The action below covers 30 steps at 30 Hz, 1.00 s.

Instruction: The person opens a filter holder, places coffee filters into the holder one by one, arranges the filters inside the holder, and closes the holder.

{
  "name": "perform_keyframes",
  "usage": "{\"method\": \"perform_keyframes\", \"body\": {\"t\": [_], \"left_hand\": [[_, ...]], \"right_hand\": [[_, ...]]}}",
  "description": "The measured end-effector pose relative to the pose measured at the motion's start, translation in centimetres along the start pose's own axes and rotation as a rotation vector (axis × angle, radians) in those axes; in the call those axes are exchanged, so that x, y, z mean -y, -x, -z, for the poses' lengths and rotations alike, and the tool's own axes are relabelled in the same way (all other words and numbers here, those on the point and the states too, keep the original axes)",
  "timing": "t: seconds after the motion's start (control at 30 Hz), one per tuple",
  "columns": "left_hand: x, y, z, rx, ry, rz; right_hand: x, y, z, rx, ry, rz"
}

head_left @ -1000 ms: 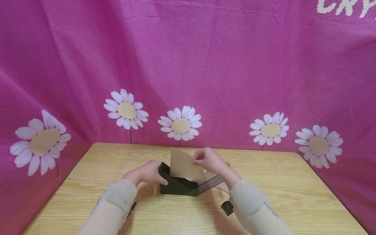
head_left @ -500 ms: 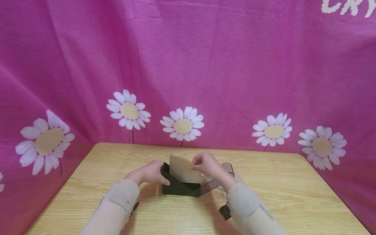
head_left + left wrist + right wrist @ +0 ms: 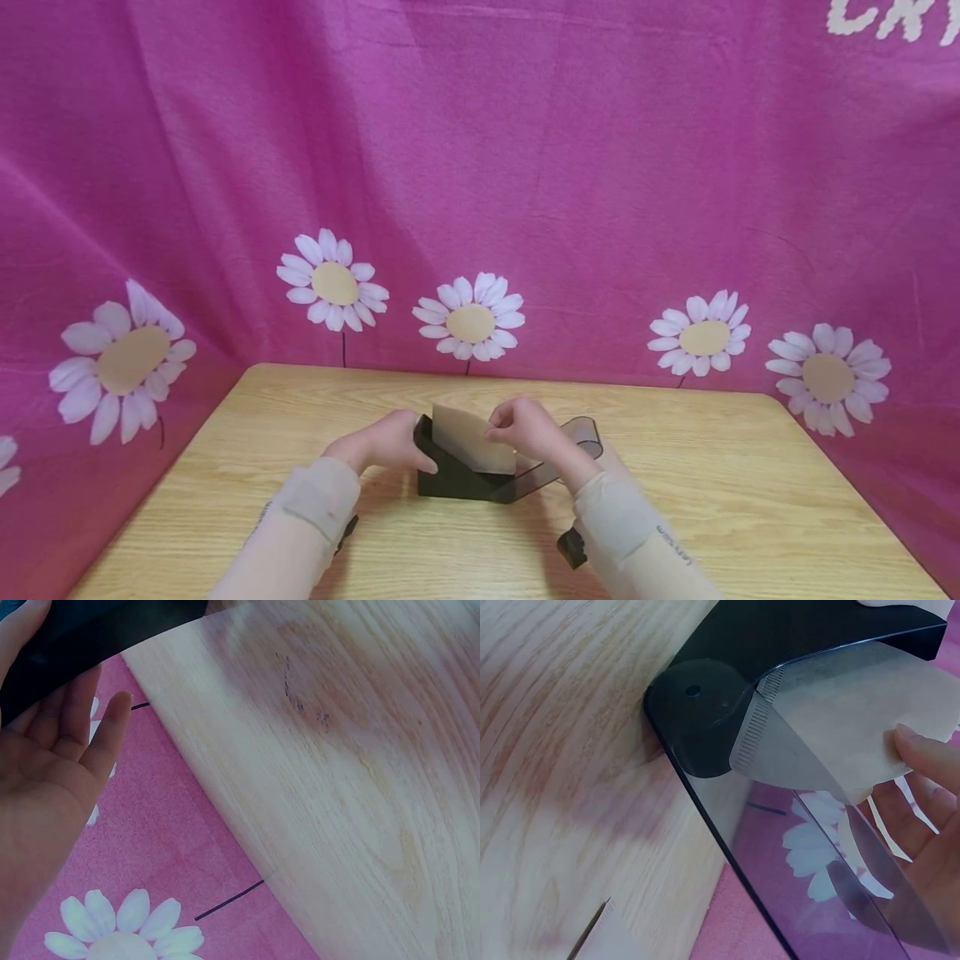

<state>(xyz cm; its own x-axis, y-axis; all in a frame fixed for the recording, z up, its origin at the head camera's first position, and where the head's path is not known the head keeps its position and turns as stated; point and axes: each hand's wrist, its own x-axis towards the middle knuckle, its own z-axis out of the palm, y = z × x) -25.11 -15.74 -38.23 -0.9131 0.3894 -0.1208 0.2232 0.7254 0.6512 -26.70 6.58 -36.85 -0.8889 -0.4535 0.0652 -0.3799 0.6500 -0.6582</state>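
A black box with sloping sides (image 3: pixel 465 485) stands on the table, its smoky see-through lid (image 3: pixel 585 435) swung out to the right. My left hand (image 3: pixel 386 442) grips the box's left end; in the left wrist view that hand (image 3: pixel 56 772) has its thumb and fingers on either side of the black wall (image 3: pixel 105 630). With thumb and fingers my right hand (image 3: pixel 531 429) pinches a tan paper coffee filter (image 3: pixel 467 437). The filter's lower part is inside the box. In the right wrist view the filter (image 3: pixel 847 720) shows a crimped seam beside the lid's round pivot (image 3: pixel 697 690).
The wooden table (image 3: pixel 712 492) ends at a pink cloth with printed daisies (image 3: pixel 470 322). A black wrist device (image 3: pixel 572 548) hangs under the right forearm. A pale piece with a dark edge (image 3: pixel 611 937), its kind unclear, lies low in the right wrist view.
My right hand has lowered the coffee filter, and more of it is now inside the box. The left hand keeps its grip. The whole head view has shifted slightly.
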Motion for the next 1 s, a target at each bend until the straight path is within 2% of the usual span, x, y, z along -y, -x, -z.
{"method": "perform_keyframes", "body": {"t": [0.17,0.33,0.57,0.93,0.97,1.0], "left_hand": [[-0.1,0.0,0.1,0.001,-0.002,0.026],[-0.1,0.0,0.0,0.0,-0.012,0.011],[-0.1,0.1,-0.1,0.0,-0.005,0.025],[0.0,0.0,0.0,-0.002,0.012,-0.007],[0.0,0.0,0.0,-0.001,0.01,-0.008],[0.0,0.0,0.0,0.001,0.01,-0.007]], "right_hand": [[0.0,-0.2,-0.2,0.008,0.024,-0.001],[-0.2,-0.3,-0.6,0.018,0.022,0.021],[-0.3,-0.2,-1.3,0.011,0.042,0.026],[0.2,-0.2,-1.7,0.022,0.106,0.017],[-0.5,-0.4,-1.7,0.008,0.104,0.055],[-0.4,-0.4,-1.5,0.002,0.104,0.055]]}}
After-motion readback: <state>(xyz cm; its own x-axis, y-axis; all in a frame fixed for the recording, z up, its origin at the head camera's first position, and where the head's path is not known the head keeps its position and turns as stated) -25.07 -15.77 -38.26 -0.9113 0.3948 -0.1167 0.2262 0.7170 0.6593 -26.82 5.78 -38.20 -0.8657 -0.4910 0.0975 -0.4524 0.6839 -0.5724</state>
